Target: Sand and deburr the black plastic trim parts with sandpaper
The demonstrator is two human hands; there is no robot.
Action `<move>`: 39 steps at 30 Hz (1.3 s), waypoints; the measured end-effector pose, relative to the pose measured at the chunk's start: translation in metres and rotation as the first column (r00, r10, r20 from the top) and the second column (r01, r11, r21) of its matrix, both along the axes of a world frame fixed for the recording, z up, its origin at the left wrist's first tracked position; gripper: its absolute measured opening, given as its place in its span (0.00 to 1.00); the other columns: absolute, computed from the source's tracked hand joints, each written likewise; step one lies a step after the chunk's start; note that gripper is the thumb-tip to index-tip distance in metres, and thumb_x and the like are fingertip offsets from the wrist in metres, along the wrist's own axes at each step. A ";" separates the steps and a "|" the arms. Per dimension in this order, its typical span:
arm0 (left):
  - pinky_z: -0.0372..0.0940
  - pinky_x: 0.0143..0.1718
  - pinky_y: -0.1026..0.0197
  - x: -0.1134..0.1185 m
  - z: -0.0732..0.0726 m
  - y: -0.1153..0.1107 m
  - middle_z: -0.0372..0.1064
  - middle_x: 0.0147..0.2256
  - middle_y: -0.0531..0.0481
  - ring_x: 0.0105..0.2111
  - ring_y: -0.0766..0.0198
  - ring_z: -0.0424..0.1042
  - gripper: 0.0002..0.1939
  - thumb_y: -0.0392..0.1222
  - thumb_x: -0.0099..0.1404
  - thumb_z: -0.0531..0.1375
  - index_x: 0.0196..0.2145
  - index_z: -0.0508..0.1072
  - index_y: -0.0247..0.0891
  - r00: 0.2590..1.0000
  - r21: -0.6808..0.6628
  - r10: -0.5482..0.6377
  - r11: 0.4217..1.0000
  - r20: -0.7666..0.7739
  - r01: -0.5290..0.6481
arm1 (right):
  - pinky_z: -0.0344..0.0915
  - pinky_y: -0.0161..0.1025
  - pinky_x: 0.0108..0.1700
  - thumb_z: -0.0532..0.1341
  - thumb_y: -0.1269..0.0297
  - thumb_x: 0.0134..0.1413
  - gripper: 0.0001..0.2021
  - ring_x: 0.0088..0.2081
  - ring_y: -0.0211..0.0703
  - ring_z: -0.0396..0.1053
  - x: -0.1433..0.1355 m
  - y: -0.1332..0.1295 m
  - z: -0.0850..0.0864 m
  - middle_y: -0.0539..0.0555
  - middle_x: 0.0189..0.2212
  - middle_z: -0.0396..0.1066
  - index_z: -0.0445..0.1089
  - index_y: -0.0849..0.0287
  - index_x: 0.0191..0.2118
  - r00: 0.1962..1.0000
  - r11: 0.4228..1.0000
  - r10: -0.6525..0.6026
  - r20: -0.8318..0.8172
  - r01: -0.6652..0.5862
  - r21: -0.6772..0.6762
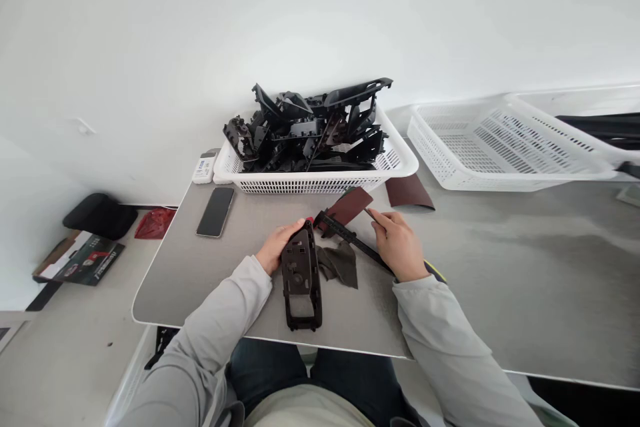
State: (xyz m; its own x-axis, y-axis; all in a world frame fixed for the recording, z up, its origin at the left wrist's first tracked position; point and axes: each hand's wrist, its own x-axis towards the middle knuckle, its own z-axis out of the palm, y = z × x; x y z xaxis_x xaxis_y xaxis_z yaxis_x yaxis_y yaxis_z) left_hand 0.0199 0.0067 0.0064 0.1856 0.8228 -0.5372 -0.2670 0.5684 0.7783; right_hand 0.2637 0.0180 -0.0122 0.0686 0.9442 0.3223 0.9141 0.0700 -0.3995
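Note:
My left hand (276, 244) is closed on the upper left side of a dark plastic trim part (300, 267). The part stands near the table's front edge, its ribbed side towards me, with an opening in its lower end. My right hand (401, 247) is closed in a pinch on a thin, dark thing too small to name. Below that hand lies a black caliper (353, 238), its far end hidden by the hand. A reddish-brown sheet of sandpaper (354, 205) lies behind the caliper. A crumpled dark cloth (343, 263) rests between the hands.
A white basket (310, 183) heaped with black plastic parts (305, 127) stands against the wall. More white baskets (450, 177) are at the right. A phone (215, 212), a small white box (204, 168) and another brown sheet (410, 192) lie on the table (500, 280).

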 end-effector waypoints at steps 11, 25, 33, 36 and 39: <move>0.59 0.22 0.63 0.000 0.000 0.000 0.69 0.19 0.50 0.18 0.67 0.65 0.22 0.59 0.48 0.66 0.20 0.72 0.35 0.999 -0.015 -0.037 0.999 -0.009 0.037 | 0.61 0.43 0.31 0.47 0.58 0.60 0.21 0.30 0.50 0.69 0.024 0.003 0.013 0.59 0.28 0.74 0.71 0.61 0.50 0.938 0.955 -0.296 -0.183 0.295 -0.032; 0.58 0.29 0.64 -0.013 0.006 0.002 0.73 0.25 0.52 0.24 0.68 0.66 0.12 0.45 0.48 0.66 0.29 0.78 0.34 0.888 0.007 -0.385 0.917 -0.251 0.399 | 0.63 0.47 0.56 0.51 0.56 0.60 0.22 0.54 0.50 0.67 -0.008 -0.019 0.024 0.54 0.54 0.69 0.66 0.54 0.58 0.759 0.718 0.504 -0.413 -0.634 -0.288; 0.50 0.22 0.65 -0.016 0.007 0.002 0.63 0.17 0.56 0.18 0.71 0.57 0.12 0.47 0.50 0.65 0.24 0.75 0.34 0.843 -0.017 -0.464 0.878 -0.273 0.478 | 0.67 0.44 0.44 0.47 0.59 0.62 0.22 0.37 0.45 0.71 -0.016 -0.023 0.032 0.56 0.36 0.76 0.66 0.56 0.57 0.687 0.583 0.611 -0.393 -0.726 -0.364; 0.50 0.21 0.65 -0.016 0.006 0.003 0.63 0.17 0.56 0.18 0.71 0.57 0.13 0.48 0.49 0.65 0.23 0.74 0.35 0.834 -0.025 -0.482 0.869 -0.268 0.494 | 0.66 0.45 0.46 0.48 0.59 0.62 0.21 0.41 0.47 0.70 -0.015 -0.021 0.031 0.57 0.39 0.75 0.69 0.56 0.55 0.652 0.564 0.637 -0.411 -0.758 -0.328; 0.52 0.23 0.65 -0.016 0.006 0.003 0.66 0.19 0.55 0.19 0.70 0.59 0.12 0.48 0.49 0.66 0.25 0.75 0.34 0.843 -0.034 -0.470 0.877 -0.262 0.479 | 0.65 0.45 0.46 0.49 0.59 0.62 0.21 0.41 0.47 0.70 -0.012 -0.019 0.029 0.57 0.38 0.75 0.70 0.57 0.54 0.663 0.572 0.626 -0.410 -0.748 -0.336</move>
State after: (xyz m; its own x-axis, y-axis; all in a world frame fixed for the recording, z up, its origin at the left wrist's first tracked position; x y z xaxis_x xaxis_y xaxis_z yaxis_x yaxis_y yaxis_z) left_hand 0.0038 0.0096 0.0129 0.4184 0.6863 -0.5949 0.2381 0.5492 0.8011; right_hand 0.2517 -0.0012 0.0166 -0.6529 0.7541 -0.0717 0.5438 0.4007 -0.7374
